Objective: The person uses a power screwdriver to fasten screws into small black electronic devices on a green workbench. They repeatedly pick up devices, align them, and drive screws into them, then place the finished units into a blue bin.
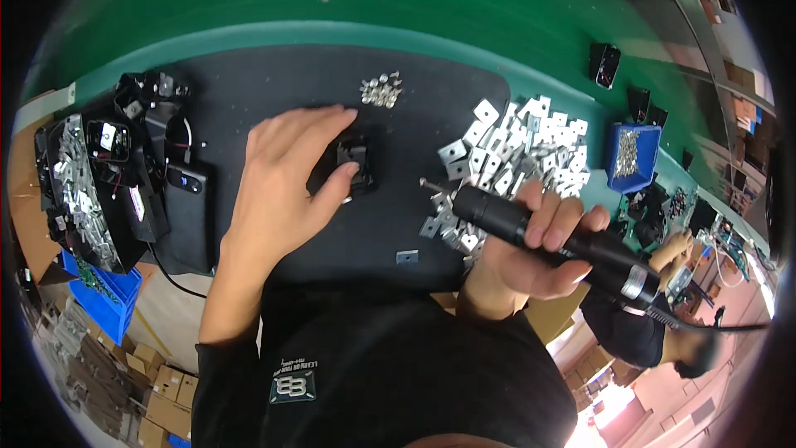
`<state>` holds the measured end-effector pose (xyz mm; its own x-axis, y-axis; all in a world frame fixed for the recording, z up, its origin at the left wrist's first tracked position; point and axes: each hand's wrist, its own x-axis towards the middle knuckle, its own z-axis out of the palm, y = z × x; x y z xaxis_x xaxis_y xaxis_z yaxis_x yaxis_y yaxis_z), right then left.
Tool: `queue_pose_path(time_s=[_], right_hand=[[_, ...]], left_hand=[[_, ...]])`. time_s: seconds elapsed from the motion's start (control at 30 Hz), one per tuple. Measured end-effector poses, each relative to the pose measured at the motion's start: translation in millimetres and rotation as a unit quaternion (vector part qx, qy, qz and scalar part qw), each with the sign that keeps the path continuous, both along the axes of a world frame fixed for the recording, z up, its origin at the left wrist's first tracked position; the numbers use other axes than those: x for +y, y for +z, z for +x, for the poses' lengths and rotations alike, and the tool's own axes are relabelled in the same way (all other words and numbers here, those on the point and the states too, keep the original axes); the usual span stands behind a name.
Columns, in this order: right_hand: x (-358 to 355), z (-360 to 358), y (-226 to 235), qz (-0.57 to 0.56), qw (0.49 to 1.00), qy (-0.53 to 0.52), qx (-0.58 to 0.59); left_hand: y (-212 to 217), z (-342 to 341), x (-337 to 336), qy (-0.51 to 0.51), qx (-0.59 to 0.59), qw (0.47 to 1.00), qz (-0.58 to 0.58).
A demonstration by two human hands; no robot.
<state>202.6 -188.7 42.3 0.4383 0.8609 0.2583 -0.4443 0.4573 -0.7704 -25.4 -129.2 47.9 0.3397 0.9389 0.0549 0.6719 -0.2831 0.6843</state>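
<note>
A black electric screwdriver (564, 245) lies across my right hand (539, 249), whose fingers are wrapped round its body. Its bit points left, and a small shiny piece, perhaps a screw, shows at the tip. My left hand (286, 178) arches over the dark mat with thumb and fingers apart. Between them sits a small black part (358, 164); the thumb tip overlaps its edge, and I cannot tell whether it presses on it. Beyond the part lies a small heap of screws (381, 91). One metal plate (407, 257) rests alone near the mat's front edge.
Loose metal plates (514, 145) are heaped right of the middle. A blue bin (634, 158) of small metal pieces stands farther right. On the left are a box of metal strips (83, 199), a black phone (189, 207) and a cable. Another person (634, 332) works at far right.
</note>
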Motion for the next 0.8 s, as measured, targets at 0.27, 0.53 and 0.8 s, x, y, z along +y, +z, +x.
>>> queue_pose_path(time_s=[0.27, 0.53, 0.8], right_hand=[[7.5, -25.8, 26.8, 0.109, 0.987, 0.107, 0.055], [6.5, -49.5, 41.6, 0.108, 0.981, 0.141, 0.078], [10.3, -53.9, 42.5, 0.112, 0.972, 0.188, 0.086]], left_hand=[[7.4, -5.8, -21.0, -0.089, 0.000, 0.992, 0.094], [-7.5, -11.9, -36.0, -0.071, -0.079, 0.985, 0.135], [-8.7, -22.8, -37.9, -0.048, -0.109, 0.984, 0.131]])
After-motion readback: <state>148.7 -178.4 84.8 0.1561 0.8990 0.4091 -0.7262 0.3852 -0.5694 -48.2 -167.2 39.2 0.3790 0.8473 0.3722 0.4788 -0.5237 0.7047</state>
